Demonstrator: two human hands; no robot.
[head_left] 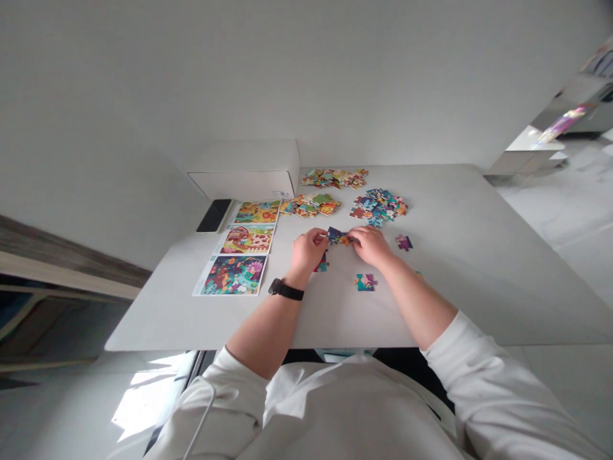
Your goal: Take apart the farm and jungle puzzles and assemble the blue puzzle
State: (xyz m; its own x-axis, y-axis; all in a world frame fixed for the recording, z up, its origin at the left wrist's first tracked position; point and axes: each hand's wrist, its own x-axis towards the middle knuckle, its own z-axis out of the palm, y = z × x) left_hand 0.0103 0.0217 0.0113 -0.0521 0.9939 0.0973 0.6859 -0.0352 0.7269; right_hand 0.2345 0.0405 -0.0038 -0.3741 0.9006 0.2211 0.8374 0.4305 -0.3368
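Both my hands rest on the white table (460,268) near its middle. My left hand (308,249), with a black watch on the wrist, pinches a dark blue puzzle piece (334,234). My right hand (370,245) is closed on an orange piece (344,240) that touches the blue one. A further piece (322,264) lies partly hidden under my left hand. Loose pieces lie nearby: a purple one (403,242) to the right and a teal and pink one (366,282) in front of my right hand.
Three piles of puzzle pieces lie further back: one (335,177) at the rear, one (312,205) in the middle, one (378,207) to the right. Three picture cards (246,238) lie in a column at the left. A white box (246,169) and a black phone (214,215) sit beyond them.
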